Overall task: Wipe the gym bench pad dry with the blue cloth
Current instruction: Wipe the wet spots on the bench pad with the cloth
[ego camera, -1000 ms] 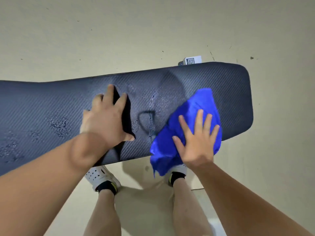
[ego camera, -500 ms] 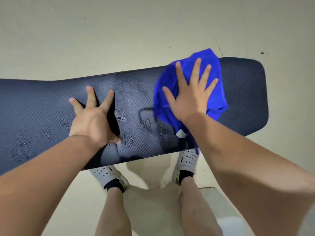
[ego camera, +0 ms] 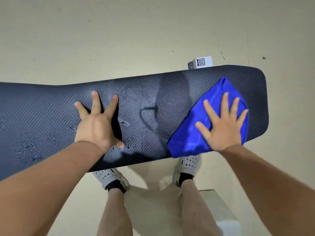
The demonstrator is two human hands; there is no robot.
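Observation:
A long dark bench pad (ego camera: 51,106) with a woven texture runs across the view. Water droplets sit on its left and middle parts. The blue cloth (ego camera: 190,133) lies crumpled on the pad's right end, at the near edge. My right hand (ego camera: 221,125) presses flat on the cloth with fingers spread. My left hand (ego camera: 98,123) rests flat on the pad's middle, fingers spread, holding nothing.
A beige floor (ego camera: 153,31) surrounds the bench. A small white box with a QR code (ego camera: 202,61) shows behind the pad's far right edge. My two feet in white perforated shoes (ego camera: 110,178) stand under the near edge. A pale block (ego camera: 221,212) lies at the lower right.
My right hand has slid the blue cloth from the pad's far edge back toward the near edge and to the right. My left hand stays pressed on the pad's middle.

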